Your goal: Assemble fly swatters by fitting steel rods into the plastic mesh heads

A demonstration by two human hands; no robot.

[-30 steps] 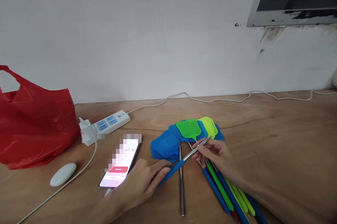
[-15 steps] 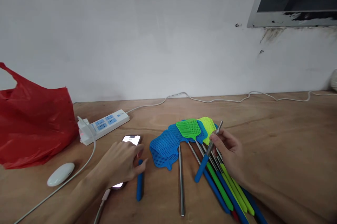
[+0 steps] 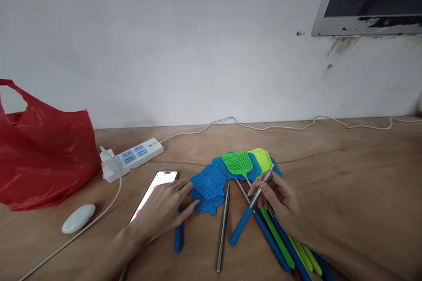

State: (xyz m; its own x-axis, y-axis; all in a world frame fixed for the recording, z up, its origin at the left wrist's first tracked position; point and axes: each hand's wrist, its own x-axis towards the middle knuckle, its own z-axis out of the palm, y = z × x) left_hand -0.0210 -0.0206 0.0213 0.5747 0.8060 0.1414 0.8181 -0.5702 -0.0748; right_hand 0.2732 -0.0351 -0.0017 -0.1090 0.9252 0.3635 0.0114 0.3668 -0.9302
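Landmark: loose blue swatter head (image 3: 207,187), flat on the wooden desk (image 3: 346,175), the frontmost of the mesh heads.
Left hand (image 3: 165,208): palm down, fingers spread and gripping nothing; the fingertips touch the left edge of the blue swatter head.
Right hand (image 3: 280,197): to the right of the blue swatter head; thumb and fingers pinch the telescopic handle (image 3: 252,205).
Telescopic handle: steel tube with a blue grip, held slanted. The grip end is low, near the desk and just right of the blue swatter head; the bare tip is raised toward the wall.
Steel rod (image 3: 223,224): loose on the desk, its far end just beside the right edge of the blue swatter head.
Loose blue grip (image 3: 178,238): on the desk in front of the blue swatter head, partly under the left hand.
Assembled fly swatters (image 3: 237,162): fanned behind and to the right of the blue swatter head, with blue, green and yellow-green heads overlapping; their handles run under the right hand.
Phone (image 3: 156,184): screen lit, just left of the blue swatter head, partly covered by the left hand.
Power strip (image 3: 133,158), red plastic bag (image 3: 42,162): further left of the blue swatter head, the bag well apart from it.
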